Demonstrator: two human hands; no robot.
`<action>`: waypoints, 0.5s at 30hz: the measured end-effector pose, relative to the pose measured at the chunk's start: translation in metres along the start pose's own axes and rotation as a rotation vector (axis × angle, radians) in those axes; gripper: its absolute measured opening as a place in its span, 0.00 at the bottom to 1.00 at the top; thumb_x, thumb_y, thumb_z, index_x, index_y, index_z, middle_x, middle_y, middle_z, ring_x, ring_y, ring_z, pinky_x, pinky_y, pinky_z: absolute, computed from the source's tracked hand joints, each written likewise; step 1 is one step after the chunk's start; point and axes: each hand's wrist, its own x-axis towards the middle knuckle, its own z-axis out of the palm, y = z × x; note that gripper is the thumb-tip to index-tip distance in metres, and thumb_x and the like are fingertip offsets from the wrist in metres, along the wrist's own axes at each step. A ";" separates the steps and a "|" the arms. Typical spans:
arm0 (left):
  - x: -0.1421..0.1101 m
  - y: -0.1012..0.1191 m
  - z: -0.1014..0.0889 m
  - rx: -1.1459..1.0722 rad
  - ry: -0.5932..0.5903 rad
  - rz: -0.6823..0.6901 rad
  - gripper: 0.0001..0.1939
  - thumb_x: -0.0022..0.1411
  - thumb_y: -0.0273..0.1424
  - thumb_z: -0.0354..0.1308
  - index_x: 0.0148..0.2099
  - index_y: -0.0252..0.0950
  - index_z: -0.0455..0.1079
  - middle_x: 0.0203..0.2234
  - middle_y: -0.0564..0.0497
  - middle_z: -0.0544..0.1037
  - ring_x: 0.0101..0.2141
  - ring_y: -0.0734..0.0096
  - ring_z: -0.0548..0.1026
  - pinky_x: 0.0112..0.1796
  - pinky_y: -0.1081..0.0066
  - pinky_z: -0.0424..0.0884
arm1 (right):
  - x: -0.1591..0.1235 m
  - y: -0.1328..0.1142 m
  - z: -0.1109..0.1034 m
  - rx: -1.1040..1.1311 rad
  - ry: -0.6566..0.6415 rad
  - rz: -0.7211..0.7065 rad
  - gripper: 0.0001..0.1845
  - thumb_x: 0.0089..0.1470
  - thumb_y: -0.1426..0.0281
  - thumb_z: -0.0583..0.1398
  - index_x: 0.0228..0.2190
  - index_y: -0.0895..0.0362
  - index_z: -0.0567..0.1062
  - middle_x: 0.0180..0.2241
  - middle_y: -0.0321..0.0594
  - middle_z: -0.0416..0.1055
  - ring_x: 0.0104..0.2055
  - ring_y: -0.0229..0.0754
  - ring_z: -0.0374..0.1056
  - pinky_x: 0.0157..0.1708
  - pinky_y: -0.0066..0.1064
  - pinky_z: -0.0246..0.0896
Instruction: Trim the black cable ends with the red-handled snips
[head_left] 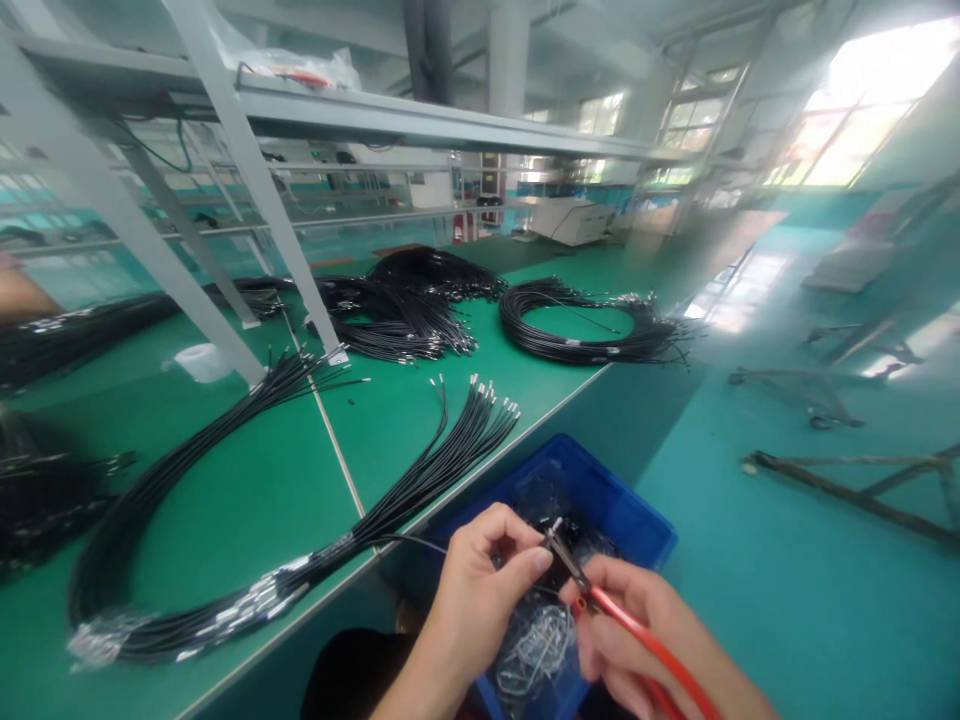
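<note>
My left hand (487, 570) pinches the end of a black cable (414, 541) between thumb and forefinger. That cable runs back to a bundle of black cables (420, 485) with silvery tips, bent in a loop on the green table and wrapped in clear plastic. In my right hand (637, 630) is a pair of pliers (649, 640) with red handles. Their metal jaws are at the cable's end, close to my left fingertips; whether they grip it I cannot tell. Below both hands stands a blue crate (637, 510) with clear plastic scraps and pale strands in it.
A coil of black cables (551, 350) lies at the table's right edge, with more cable piles (420, 310) beside it. Grey shelf posts (259, 180) rise from the green table (262, 480). A white roll (204, 362) stands near one. Another person's arm (22, 290) shows at far left.
</note>
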 end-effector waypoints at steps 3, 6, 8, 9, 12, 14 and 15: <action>0.000 0.000 0.001 0.032 0.021 0.010 0.06 0.52 0.27 0.60 0.26 0.34 0.67 0.22 0.54 0.69 0.26 0.71 0.65 0.30 0.73 0.61 | 0.001 0.000 -0.001 0.041 -0.021 -0.013 0.22 0.46 0.58 0.65 0.35 0.60 0.66 0.22 0.40 0.74 0.10 0.22 0.51 0.10 0.17 0.40; 0.000 0.000 0.001 0.043 0.044 0.020 0.05 0.52 0.27 0.60 0.26 0.34 0.68 0.22 0.53 0.69 0.26 0.71 0.66 0.30 0.73 0.61 | 0.000 -0.001 -0.001 0.085 -0.068 -0.020 0.21 0.48 0.58 0.63 0.36 0.60 0.66 0.22 0.39 0.73 0.10 0.22 0.50 0.10 0.18 0.41; 0.000 -0.001 0.002 0.044 0.051 0.028 0.06 0.53 0.26 0.60 0.26 0.34 0.67 0.22 0.53 0.69 0.26 0.71 0.65 0.30 0.73 0.62 | 0.000 -0.002 -0.002 0.085 -0.083 -0.007 0.21 0.49 0.58 0.63 0.36 0.61 0.66 0.22 0.39 0.73 0.10 0.22 0.50 0.10 0.18 0.41; 0.000 -0.001 0.002 0.042 0.053 0.029 0.06 0.53 0.26 0.59 0.26 0.34 0.67 0.23 0.53 0.69 0.26 0.71 0.66 0.30 0.73 0.62 | 0.001 -0.003 -0.002 0.075 -0.083 0.005 0.21 0.49 0.57 0.63 0.36 0.61 0.66 0.22 0.39 0.73 0.10 0.22 0.50 0.10 0.18 0.41; 0.001 -0.002 0.003 0.039 0.058 0.027 0.06 0.53 0.26 0.59 0.26 0.34 0.67 0.23 0.53 0.69 0.27 0.71 0.66 0.30 0.73 0.62 | 0.001 -0.005 -0.002 0.037 -0.078 0.029 0.22 0.48 0.56 0.63 0.36 0.61 0.66 0.22 0.38 0.73 0.09 0.22 0.50 0.09 0.18 0.40; 0.001 -0.002 0.004 0.038 0.063 0.024 0.06 0.53 0.26 0.59 0.26 0.34 0.67 0.22 0.53 0.69 0.27 0.71 0.65 0.30 0.73 0.62 | 0.002 -0.005 -0.002 0.028 -0.085 0.023 0.23 0.47 0.55 0.63 0.36 0.60 0.66 0.22 0.38 0.73 0.09 0.22 0.50 0.09 0.18 0.39; 0.002 -0.001 0.004 0.037 0.065 0.022 0.06 0.53 0.27 0.59 0.26 0.34 0.67 0.22 0.53 0.68 0.26 0.71 0.65 0.30 0.73 0.61 | 0.002 -0.005 -0.003 0.033 -0.092 0.020 0.23 0.48 0.55 0.63 0.36 0.60 0.65 0.22 0.38 0.73 0.10 0.22 0.50 0.09 0.18 0.39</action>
